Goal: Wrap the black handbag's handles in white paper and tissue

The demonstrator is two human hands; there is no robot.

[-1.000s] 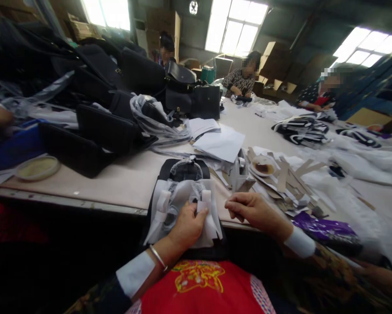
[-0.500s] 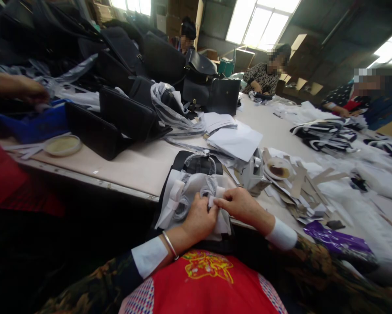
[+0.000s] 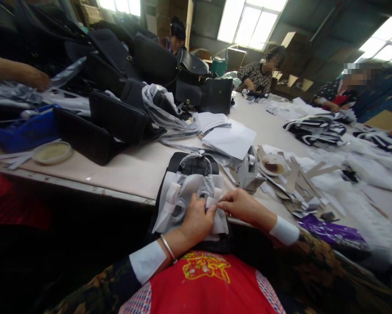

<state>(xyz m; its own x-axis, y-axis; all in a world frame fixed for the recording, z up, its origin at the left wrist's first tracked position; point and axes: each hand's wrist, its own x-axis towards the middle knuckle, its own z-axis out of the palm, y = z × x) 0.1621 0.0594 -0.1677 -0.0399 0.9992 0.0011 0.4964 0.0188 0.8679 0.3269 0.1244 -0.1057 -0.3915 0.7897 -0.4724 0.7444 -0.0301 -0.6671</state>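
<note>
A black handbag [image 3: 175, 162] leans at the table edge against my front, its front covered by a white wrapping sheet [image 3: 192, 182]. Its handle [image 3: 209, 168] is wound in clear plastic. My left hand [image 3: 197, 220] has its fingers curled at the plastic-wrapped strap [image 3: 205, 185] on the bag's right side; the fingertips are partly hidden. From the right, my right hand [image 3: 245, 207] pinches a small white paper strip [image 3: 212, 201] beside my left thumb. On the left side of the bag, another white strip [image 3: 173, 195] wraps the other strap, above a coil of clear plastic [image 3: 178, 213].
Black bags [image 3: 155, 59] are heaped at the back left. Behind the handbag lie white paper sheets [image 3: 230, 137]. A dish of brown paste [image 3: 273, 165] sits among cardboard scraps at right, near a purple packet [image 3: 333, 233]. A co-worker's hand [image 3: 35, 78] reaches over a blue basket [image 3: 22, 133].
My right hand has drawn slightly right, off my left thumb, still pinching the strip. My left hand stays at the strap. The co-worker's hand at left has lifted from the blue basket.
</note>
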